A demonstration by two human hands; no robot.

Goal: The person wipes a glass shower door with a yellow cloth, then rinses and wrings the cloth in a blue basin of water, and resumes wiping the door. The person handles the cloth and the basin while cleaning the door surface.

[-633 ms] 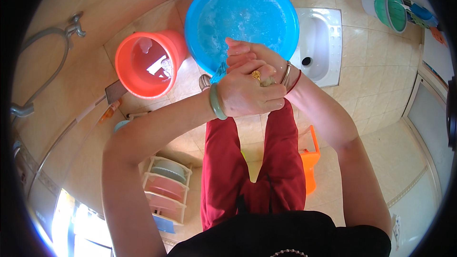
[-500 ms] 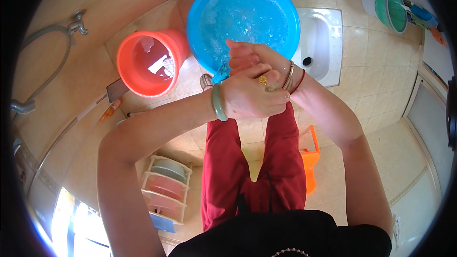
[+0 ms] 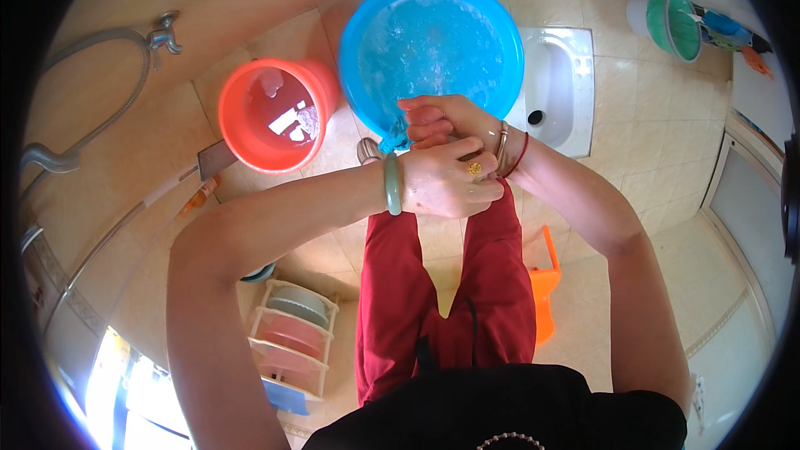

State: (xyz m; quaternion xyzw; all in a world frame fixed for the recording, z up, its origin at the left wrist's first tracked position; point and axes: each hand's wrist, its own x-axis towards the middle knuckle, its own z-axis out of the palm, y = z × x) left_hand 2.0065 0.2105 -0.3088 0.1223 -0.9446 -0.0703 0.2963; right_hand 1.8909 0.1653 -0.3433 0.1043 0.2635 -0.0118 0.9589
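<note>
My left hand (image 3: pixel 447 180), with a green bangle and a gold ring, lies across the heel of my right hand, its fingers curled round the wrist. My right hand (image 3: pixel 435 120) is closed, its fingers bent in toward the palm; what they hold, if anything, is hidden. Both hands are over the near edge of a big blue basin (image 3: pixel 348 75) of foamy water. A wet blue cloth (image 3: pixel 394 138) shows at the basin's near rim, beside my hands; I cannot tell if it touches them.
Left of the basin stands a red bucket (image 3: pixel 229 129) with liquid in it. A white squat toilet (image 3: pixel 567 87) is on the right. Behind me are a tiered rack (image 3: pixel 292 342) and an orange plastic stool (image 3: pixel 545 292). A shower hose (image 3: pixel 137 87) hangs at the left wall.
My left hand has turned slightly over my right wrist, and a pale greenish spot beside its ring no longer shows. Both hands sit a little lower in view, which has shifted slightly.
</note>
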